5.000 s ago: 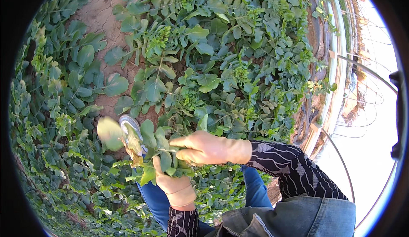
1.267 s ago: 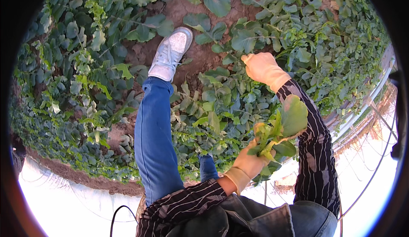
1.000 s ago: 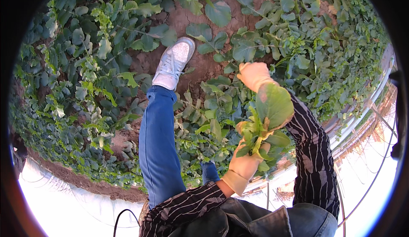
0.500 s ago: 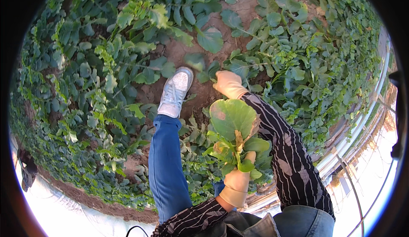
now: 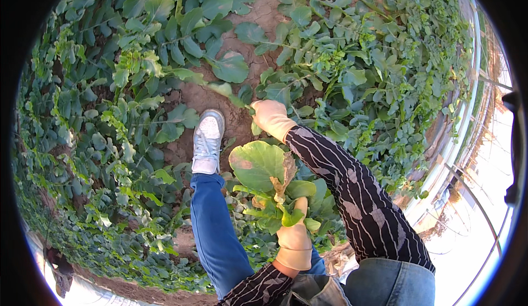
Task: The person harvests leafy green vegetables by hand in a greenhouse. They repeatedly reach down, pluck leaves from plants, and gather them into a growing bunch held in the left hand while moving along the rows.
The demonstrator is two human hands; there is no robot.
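Note:
My left hand [image 5: 295,237], in a cream glove, is closed around a bunch of picked green leaves [image 5: 257,165]. Some of them are yellowed or brown and dry at the edges; the largest leaf points up and away from me. Farther forward, over the soil strip, my right hand [image 5: 269,116], gloved alike, is closed at a long green leaf [image 5: 217,87] that stretches from the plants on the left. Its fingertips are pressed together, and the exact grip on the stalk is partly hidden.
Leafy plants [image 5: 363,58] crowd both sides of a cracked bare-soil strip [image 5: 261,20]. My white shoe [image 5: 208,135] stands on the soil left of my right hand. A pale rail or pipe [image 5: 462,119] curves along the right edge, with thin poles and cords beyond.
My right hand has moved slightly left and toward me, with the long leaf now drawn out to it. My left hand still holds the bunch; the whole view has shifted.

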